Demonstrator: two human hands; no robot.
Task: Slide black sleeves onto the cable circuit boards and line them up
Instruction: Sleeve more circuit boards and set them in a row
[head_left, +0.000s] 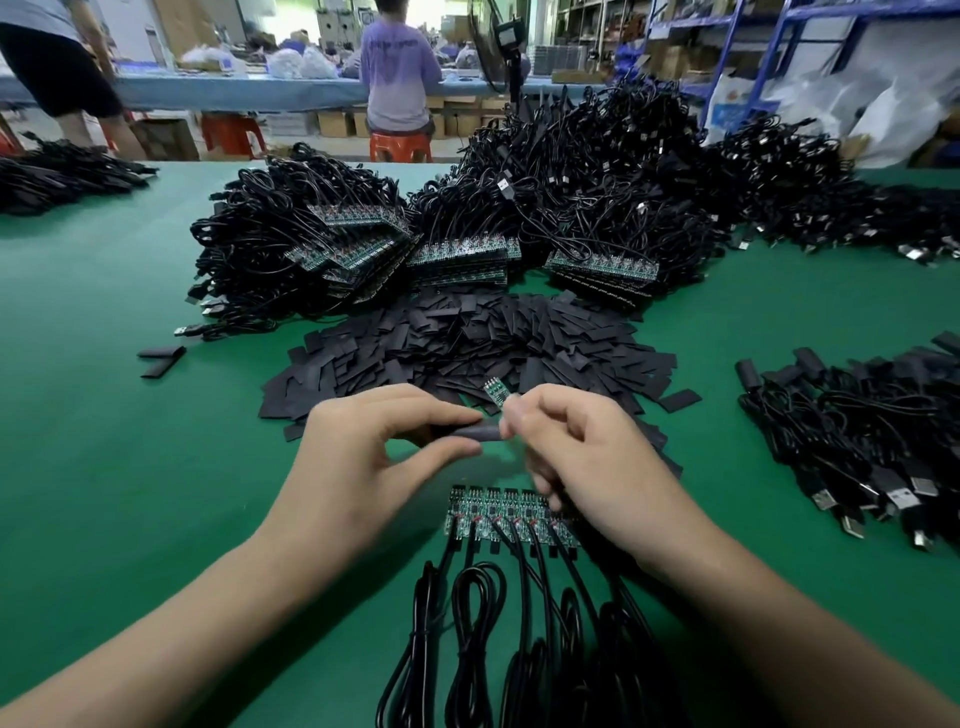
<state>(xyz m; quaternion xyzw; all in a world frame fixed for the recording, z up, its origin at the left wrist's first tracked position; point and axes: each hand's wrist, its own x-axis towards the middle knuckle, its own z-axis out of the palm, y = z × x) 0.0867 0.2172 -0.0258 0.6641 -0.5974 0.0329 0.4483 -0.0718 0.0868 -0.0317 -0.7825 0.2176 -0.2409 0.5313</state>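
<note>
a: head view. what are the hands doing?

b: the left hand (363, 457) pinches a black sleeve (475, 432) between thumb and first finger. the sleeve lies about level above the green table (130, 415), with its right end at the right hand (587, 457).

a: and the right one?

b: its fingers are curled around a small circuit board (492, 391). the board stands out tilted above the fingertips, just over the right end of the sleeve. the fingers are blurred, so i cannot tell if the board is already inside the sleeve.

a: where are the other boards?

b: below the hands a row of circuit boards (511, 517) lies side by side on the table, all bare. their cables (478, 623) run toward the person in loops.

a: and the sleeves?

b: a pile of loose sleeves (467, 338) lies flat just behind the hands. two more sleeves (161, 359) lie apart at the left.

a: what is behind it?

b: stacks of boards (457, 254) with big heaps of black cable. at the right is a bundle of cables with sleeves on (857, 441).

a: anybody else?

b: a person (397, 73) sits on a red stool (400, 145), back to us.
</note>
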